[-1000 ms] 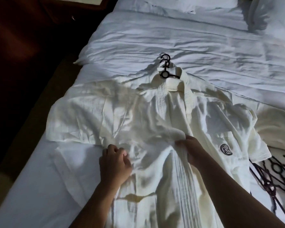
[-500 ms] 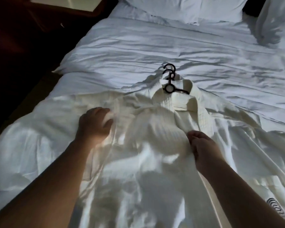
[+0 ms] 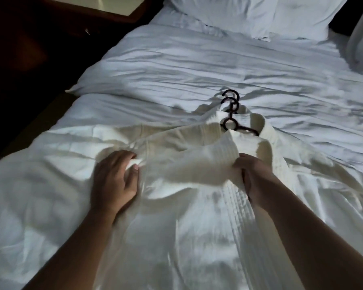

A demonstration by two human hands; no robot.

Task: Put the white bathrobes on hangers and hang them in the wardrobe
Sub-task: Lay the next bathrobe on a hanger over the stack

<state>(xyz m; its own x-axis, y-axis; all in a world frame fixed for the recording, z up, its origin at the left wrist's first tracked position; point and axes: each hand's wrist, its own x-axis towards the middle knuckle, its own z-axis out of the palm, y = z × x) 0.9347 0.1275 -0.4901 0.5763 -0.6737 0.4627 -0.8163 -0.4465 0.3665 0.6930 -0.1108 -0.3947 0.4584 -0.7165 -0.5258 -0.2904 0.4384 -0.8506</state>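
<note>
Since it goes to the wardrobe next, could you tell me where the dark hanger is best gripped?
Probably by its hook end, reaching from the pillow side: only the hook and neck ring lie bare beyond the collar; the bathrobe covers its arms.

Dim room, white bed (image 3: 197, 65), dark nightstand (image 3: 105, 9)

Only the hooks and neck of the hanger (image 3: 231, 115) show; its arms lie under the bathrobe (image 3: 197, 216) collar. The robe's hem runs off the bottom edge. The left hand (image 3: 113, 181) is blurred.
</note>
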